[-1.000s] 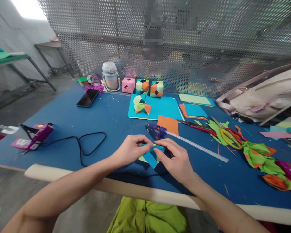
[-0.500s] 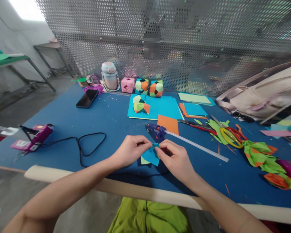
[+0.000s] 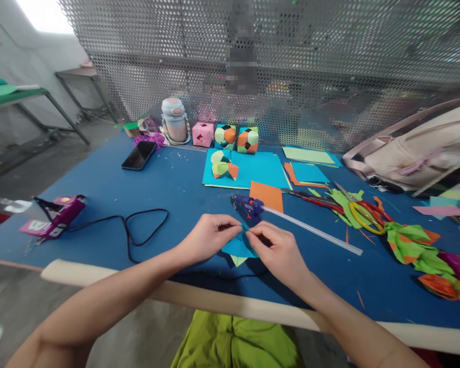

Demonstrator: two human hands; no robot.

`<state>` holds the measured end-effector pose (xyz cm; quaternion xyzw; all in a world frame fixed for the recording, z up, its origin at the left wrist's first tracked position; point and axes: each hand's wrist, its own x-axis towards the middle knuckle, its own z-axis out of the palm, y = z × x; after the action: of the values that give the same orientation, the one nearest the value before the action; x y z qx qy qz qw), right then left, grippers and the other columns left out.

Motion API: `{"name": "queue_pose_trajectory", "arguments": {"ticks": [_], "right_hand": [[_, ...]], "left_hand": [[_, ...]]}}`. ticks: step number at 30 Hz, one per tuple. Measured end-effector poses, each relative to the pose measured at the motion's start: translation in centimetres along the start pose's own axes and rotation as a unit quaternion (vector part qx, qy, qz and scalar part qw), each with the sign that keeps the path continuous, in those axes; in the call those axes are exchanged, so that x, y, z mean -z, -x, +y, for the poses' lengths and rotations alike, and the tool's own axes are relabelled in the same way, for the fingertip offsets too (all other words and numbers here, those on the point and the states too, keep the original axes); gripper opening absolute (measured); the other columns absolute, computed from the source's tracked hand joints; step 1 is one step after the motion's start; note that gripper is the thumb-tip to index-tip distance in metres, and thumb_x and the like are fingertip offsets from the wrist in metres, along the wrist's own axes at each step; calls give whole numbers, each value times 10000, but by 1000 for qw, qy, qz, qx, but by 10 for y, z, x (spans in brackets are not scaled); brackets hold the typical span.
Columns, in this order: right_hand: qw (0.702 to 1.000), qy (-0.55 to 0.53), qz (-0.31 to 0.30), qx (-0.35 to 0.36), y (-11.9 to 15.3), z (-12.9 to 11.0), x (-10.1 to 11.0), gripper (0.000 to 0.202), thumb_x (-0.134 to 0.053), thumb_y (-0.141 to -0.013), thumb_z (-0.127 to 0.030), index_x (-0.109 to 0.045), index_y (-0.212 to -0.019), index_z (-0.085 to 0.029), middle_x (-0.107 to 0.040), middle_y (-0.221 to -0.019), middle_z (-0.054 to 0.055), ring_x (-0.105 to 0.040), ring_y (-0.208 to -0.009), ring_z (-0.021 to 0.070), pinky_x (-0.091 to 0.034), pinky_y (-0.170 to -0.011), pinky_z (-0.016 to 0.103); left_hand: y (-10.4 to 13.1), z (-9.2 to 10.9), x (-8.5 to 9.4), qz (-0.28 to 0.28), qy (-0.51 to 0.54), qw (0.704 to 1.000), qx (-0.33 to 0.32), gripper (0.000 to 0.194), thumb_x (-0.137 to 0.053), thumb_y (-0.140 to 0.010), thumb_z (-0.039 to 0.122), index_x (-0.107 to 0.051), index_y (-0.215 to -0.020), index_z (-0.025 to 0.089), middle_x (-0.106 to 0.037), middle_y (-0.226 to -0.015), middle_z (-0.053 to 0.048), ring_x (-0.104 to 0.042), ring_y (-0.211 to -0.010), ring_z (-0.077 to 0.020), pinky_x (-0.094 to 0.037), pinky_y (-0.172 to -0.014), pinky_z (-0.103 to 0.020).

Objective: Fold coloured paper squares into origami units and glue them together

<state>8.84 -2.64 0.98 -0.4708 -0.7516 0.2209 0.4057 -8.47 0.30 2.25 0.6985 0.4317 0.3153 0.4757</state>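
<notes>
Between my two hands is a small blue folded paper (image 3: 238, 247), with a pale green corner showing below it. The fingertips of my left hand (image 3: 210, 236) pinch its upper left side. On the upper right side, my right hand (image 3: 275, 246) pinches it with thumb and forefinger. Just beyond my fingers lies a blue glue gun (image 3: 249, 203) with a long clear stick pointing right. An orange paper square (image 3: 267, 196) is partly under the gun. Farther back, a partly assembled paper piece (image 3: 225, 169) rests on large blue sheets (image 3: 262, 168).
Paper cubes (image 3: 225, 136) and a bottle (image 3: 175, 122) stand along the mesh. A phone (image 3: 139, 155) and a purple device (image 3: 57, 217) with a black cord lie left. At right are scissors (image 3: 366, 217), paper scraps, crumpled green-orange pieces (image 3: 412, 243) and a bag (image 3: 417, 148).
The blue folded paper has turned slightly between my fingers, so its lower edge lies flatter and the pale green corner points down. Both hands stay in nearly the same place.
</notes>
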Motion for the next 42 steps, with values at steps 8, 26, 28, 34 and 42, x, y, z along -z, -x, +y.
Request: {"name": "queue_pose_trajectory", "arguments": {"ticks": [8, 26, 28, 34, 42], "right_hand": [[999, 14, -8, 47, 2, 1, -1, 177, -484, -868, -159, -582, -723, -181, -568, -675, 20, -531, -614, 122, -415, -580, 248], [996, 65, 10, 66, 1, 3, -3, 109, -468, -863, -194, -541, -783, -188, -535, -677, 13, -517, -576, 119, -409, -552, 241], [996, 63, 15, 68, 1, 3, -3, 67, -483, -858, -202, -538, -827, -183, -535, -707, 19, -517, -588, 121, -419, -567, 245], [998, 61, 13, 29, 1, 3, -1, 157, -495, -861, -196, -532, -708, -192, -530, -642, 1, -504, -574, 115, -400, -555, 237], [999, 45, 18, 21, -1, 5, -1, 76, -534, -846, -228, -564, -789, -188, -546, -681, 8, -514, -587, 120, -412, -559, 243]], "left_hand": [[2, -1, -4, -3, -22, 1000, -20, 197, -535, -793, 242, -693, -831, 132, -704, -806, -37, -603, -708, -132, -455, -642, -205], [1, 5, 1, 5, -49, 998, -48, 176, -534, -758, 195, -659, -875, 158, -691, -883, -34, -612, -788, -139, -461, -711, -221], [1, 2, 0, 26, -67, 997, -43, 173, -504, -792, 213, -667, -797, 154, -693, -806, -30, -608, -750, -138, -456, -704, -229], [1, -3, 0, 76, -47, 996, -1, 177, -524, -779, 244, -662, -789, 134, -654, -672, -21, -566, -615, -125, -422, -547, -205], [0, -5, -2, 82, -23, 996, 0, 166, -480, -790, 224, -618, -761, 137, -670, -860, -41, -570, -711, -121, -423, -602, -203]]}}
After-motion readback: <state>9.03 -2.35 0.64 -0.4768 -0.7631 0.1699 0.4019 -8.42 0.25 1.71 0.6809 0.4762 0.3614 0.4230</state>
